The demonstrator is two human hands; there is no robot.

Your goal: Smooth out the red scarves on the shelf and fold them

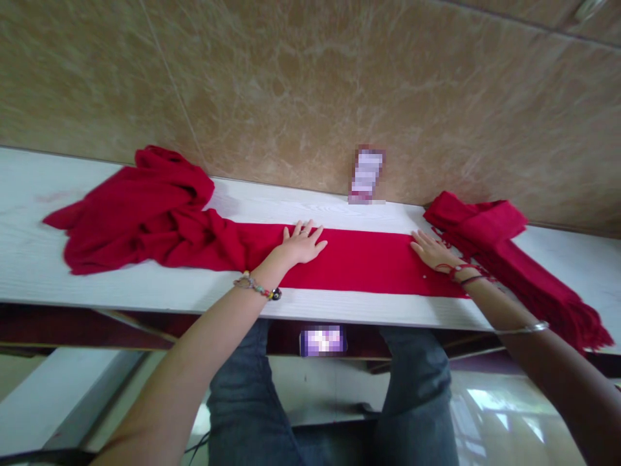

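Red cloth lay as a flat strip across mid-frame and ran into a loose heap at centre-left. Left hand was palm-down on the strip near centre, fingers apart; right hand was likewise flat near its right end, fingers slightly apart. Neither gripped anything. Step looked like smoothing; next move probably called for light, even palm pressure, creases worked out leftward. Folded fringed red piece sat right of frame on the white table.

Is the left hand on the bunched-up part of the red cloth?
No, the left hand lies palm-down with fingers spread on the flat stretch of the red cloth.
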